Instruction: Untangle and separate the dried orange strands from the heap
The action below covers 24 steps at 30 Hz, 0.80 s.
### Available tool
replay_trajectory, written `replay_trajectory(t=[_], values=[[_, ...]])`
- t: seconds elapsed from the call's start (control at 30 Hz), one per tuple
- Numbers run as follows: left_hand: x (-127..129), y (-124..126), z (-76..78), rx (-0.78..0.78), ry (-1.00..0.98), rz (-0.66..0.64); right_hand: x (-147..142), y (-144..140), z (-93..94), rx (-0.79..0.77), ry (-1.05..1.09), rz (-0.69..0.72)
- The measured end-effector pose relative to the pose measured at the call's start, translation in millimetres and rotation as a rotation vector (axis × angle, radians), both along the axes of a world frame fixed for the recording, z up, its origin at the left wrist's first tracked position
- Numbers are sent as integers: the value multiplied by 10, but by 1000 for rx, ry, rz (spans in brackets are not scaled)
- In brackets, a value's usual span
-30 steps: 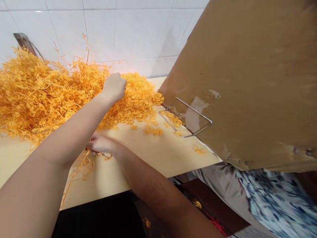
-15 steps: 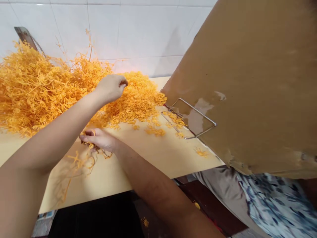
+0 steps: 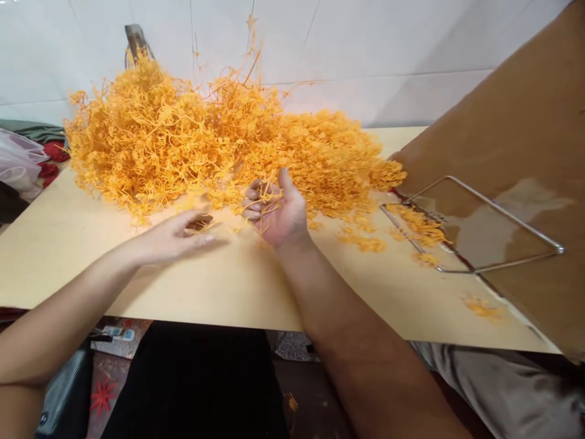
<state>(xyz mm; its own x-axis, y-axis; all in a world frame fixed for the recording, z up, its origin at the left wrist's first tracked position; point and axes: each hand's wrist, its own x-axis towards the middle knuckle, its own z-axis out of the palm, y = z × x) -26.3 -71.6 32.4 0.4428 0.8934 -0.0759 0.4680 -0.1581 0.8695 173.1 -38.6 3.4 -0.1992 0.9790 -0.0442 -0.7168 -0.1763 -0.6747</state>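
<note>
A big heap of orange, spidery flower-like sprigs (image 3: 169, 134) lies along the back of the pale table, looking like moulded plastic. My right hand (image 3: 287, 216) is at the heap's front edge, palm turned up and thumb raised, its fingers curled round a few thin orange sprigs (image 3: 269, 198). To its left, just above the tabletop, my left hand (image 3: 171, 238) is slightly blurred, thumb and fingers apart. Some orange bits show near its fingertips; whether they touch the hand is unclear.
A large brown cardboard box (image 3: 516, 152) leans in at the right, with a metal wire frame (image 3: 503, 222) against it. Loose orange pieces (image 3: 365, 241) lie before the heap. White tiles (image 3: 347, 42) back the table (image 3: 219, 292). A red star-shaped piece (image 3: 103, 395) is below.
My left hand has come down from over the heap to the table's front left. My right hand has turned palm up and moved to the heap's edge. The view has swung left.
</note>
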Motion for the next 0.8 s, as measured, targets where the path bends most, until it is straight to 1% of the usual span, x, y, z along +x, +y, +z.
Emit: replay_trajectory(t=[0.07,0.1,0.17,0.23,0.3,0.37,0.43,0.5,0.6,0.67,0.7,0.73,0.8], values=[[64,-54,-100,-36,10,-33,20,4,-21,12,22,-59],[94,-71,-117,-57,2,-36,32,5,-26,27,28,-85],[119,-81,-96,-92,-37,-13,59,5,-23,57,36,-133],[74,-75,-31,-114,-106,9,82,2,-12,68,42,-152],[-43,-79,45,-122,-178,6,98,2,-5,66,48,-161],[-215,-116,116,-136,-257,-2,102,3,-8,66,45,-173],[-422,-198,191,-165,-329,-3,96,4,-20,76,30,-174],[-651,-326,283,-205,-357,-13,81,3,-30,89,1,-148],[-1033,-591,435,-212,-270,-67,48,-8,-31,98,-64,-83],[-1300,-797,501,-217,-114,-113,24,-17,-31,96,-118,-53],[-1429,-900,510,-263,-28,-156,14,-20,-35,96,-148,-45],[-1550,-997,497,-289,64,-62,4,-20,-43,98,-177,-49],[-1750,-1161,405,-278,215,134,-11,-13,-73,118,-245,-87]])
